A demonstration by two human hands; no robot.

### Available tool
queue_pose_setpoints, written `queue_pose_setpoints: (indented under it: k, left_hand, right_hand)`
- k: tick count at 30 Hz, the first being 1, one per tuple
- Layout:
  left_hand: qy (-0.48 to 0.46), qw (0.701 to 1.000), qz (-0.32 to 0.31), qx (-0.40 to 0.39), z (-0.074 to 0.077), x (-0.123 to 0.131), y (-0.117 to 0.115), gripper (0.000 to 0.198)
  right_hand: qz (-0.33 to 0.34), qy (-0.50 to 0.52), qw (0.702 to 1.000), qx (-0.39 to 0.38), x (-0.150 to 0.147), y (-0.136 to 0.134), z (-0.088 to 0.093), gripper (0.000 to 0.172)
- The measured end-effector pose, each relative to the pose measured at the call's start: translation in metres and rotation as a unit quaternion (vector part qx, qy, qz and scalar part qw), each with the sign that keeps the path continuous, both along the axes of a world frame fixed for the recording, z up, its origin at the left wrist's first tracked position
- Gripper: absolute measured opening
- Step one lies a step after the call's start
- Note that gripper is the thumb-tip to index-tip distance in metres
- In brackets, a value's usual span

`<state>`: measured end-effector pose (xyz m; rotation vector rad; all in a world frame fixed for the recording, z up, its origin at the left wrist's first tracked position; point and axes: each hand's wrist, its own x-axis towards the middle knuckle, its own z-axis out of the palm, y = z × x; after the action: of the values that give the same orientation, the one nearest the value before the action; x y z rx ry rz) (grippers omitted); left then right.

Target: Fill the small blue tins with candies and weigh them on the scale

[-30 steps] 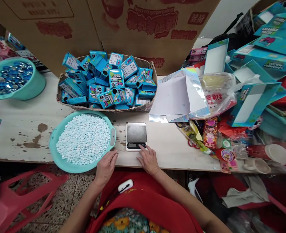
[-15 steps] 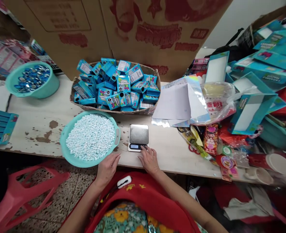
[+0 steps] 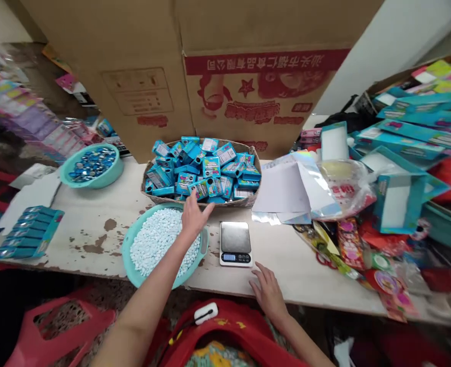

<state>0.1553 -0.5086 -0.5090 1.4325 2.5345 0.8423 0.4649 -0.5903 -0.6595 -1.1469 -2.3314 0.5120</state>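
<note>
My left hand [image 3: 194, 216] reaches over the right rim of a teal basin [image 3: 129, 243] heaped with small pale-blue candies [image 3: 156, 242]. Its fingers are spread at the front edge of a cut-down carton [image 3: 164, 200] piled with little blue candy boxes [image 3: 211, 167]; whether a fingertip touches a box I cannot tell. My right hand [image 3: 268, 290] rests at the table's front edge, fingers apart and holding nothing. Just up and left of it lies a small digital scale [image 3: 235, 239] with a bare steel plate and a lit display.
A second teal basin [image 3: 112, 176] of shiny blue-wrapped pieces stands at the back left, with a blue display box [image 3: 30, 232] nearer. White sheets [image 3: 282, 191], open blue cartons [image 3: 399, 201] and loose packets [image 3: 349, 242] crowd the right. A tall cardboard box [image 3: 144, 41] stands behind.
My left hand has gone from the table's front edge forward to the carton of boxes. My right hand has come off the scale's buttons and back to the right. The view has shifted.
</note>
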Motion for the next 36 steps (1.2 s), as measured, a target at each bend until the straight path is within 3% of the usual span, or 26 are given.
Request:
queue_pose_setpoints:
  k: [2, 4, 7, 10, 13, 15, 17, 19, 22, 25, 28, 31, 36]
  left_hand:
    - [-0.033, 0.999, 0.007, -0.041, 0.001, 0.005, 0.048, 0.086]
    - [-0.063, 0.993, 0.015, -0.095, 0.001, 0.007, 0.081, 0.084]
    - [-0.076, 0.990, 0.020, -0.120, 0.008, -0.001, 0.093, 0.076]
    - [-0.091, 0.992, -0.002, -0.084, 0.025, -0.008, 0.056, 0.072]
    - [-0.165, 0.979, -0.073, -0.097, 0.041, 0.008, -0.014, 0.073]
    - [-0.249, 0.946, -0.158, -0.133, 0.043, 0.023, -0.062, 0.070]
    - [-0.303, 0.911, -0.235, -0.152, 0.036, 0.029, -0.097, 0.064]
    - [-0.312, 0.901, -0.263, -0.150, 0.023, 0.016, -0.115, 0.058]
    - [-0.181, 0.964, -0.178, -0.084, -0.003, -0.035, -0.116, 0.055]
    - [-0.009, 0.992, -0.119, -0.045, -0.034, -0.088, -0.103, 0.059]
    - [0.054, 0.986, -0.131, -0.086, -0.058, -0.108, -0.094, 0.056]
    - [0.085, 0.981, -0.132, -0.114, -0.069, -0.103, -0.095, 0.046]
    - [0.088, 0.985, -0.115, -0.097, -0.080, -0.098, -0.099, 0.035]
  right_hand:
    - [-0.027, -0.001, 0.999, -0.020, -0.007, -0.009, 0.006, 0.018]
    - [-0.054, 0.002, 0.998, -0.044, -0.015, -0.018, 0.013, 0.017]
    - [-0.099, 0.019, 0.993, -0.063, -0.029, -0.028, 0.028, 0.017]
    - [-0.131, 0.058, 0.989, -0.035, -0.050, -0.029, 0.058, 0.030]
    - [-0.114, 0.085, 0.990, 0.025, -0.083, -0.022, 0.094, 0.067]
    - [-0.086, 0.096, 0.991, 0.047, -0.107, -0.018, 0.111, 0.080]
    - [-0.062, 0.126, 0.990, 0.015, -0.127, -0.018, 0.119, 0.072]
    - [-0.061, 0.175, 0.978, -0.094, -0.140, -0.022, 0.118, 0.063]
    - [-0.081, 0.234, 0.915, -0.319, -0.148, -0.032, 0.113, 0.058]
    - [-0.097, 0.266, 0.853, -0.439, -0.153, -0.042, 0.112, 0.054]
    - [-0.105, 0.290, 0.824, -0.475, -0.162, -0.044, 0.118, 0.052]
    - [-0.113, 0.320, 0.812, -0.476, -0.173, -0.038, 0.127, 0.049]
    - [-0.132, 0.326, 0.840, -0.412, -0.190, -0.017, 0.136, 0.046]
